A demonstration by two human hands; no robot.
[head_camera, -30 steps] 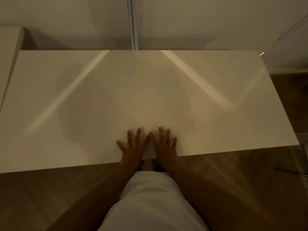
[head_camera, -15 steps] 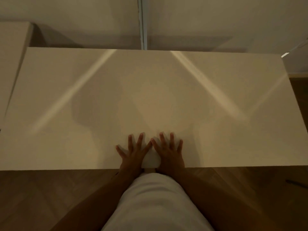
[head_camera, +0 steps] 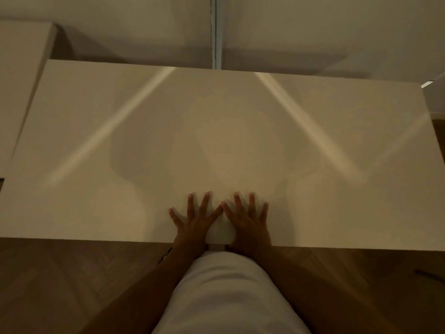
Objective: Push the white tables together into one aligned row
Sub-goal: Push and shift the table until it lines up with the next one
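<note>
Surroundings: a pale wall (head_camera: 313, 25) is running along the 12 o'clock side, with a vertical metal strip (head_camera: 216, 32) rising from behind the table's far edge. A wood floor (head_camera: 72, 285) is showing at 6 o'clock, and a thin dark object (head_camera: 431, 274), too dim to identify, is lying on it at about 4 o'clock. Nothing is resting on the tabletop apart from the hands; two pale streaks of light are crossing it diagonally.

Count: two white tables are showing. The large white table (head_camera: 120, 165) is filling the centre, its far edge lying close along the wall. The second white table (head_camera: 16, 92) is standing at 10 o'clock, cut off by the frame; a dark gap is separating the two at their far corners, and the near table's left edge is appearing to overlap it lower down. Whether they are touching cannot be told. Two hands are in view, both open and flat.

Hands: the left hand (head_camera: 192, 222) and the right hand (head_camera: 248, 222) are pressing palm-down on the table's near edge at 6 o'clock, fingers spread, index fingertips nearly meeting. Neither is gripping anything. A white garment (head_camera: 224, 297) is showing between the forearms.

Change: compared with half a second ago, the table is sitting slightly more to the right in view, with more of the second table showing; the hands are keeping the same pose.
</note>
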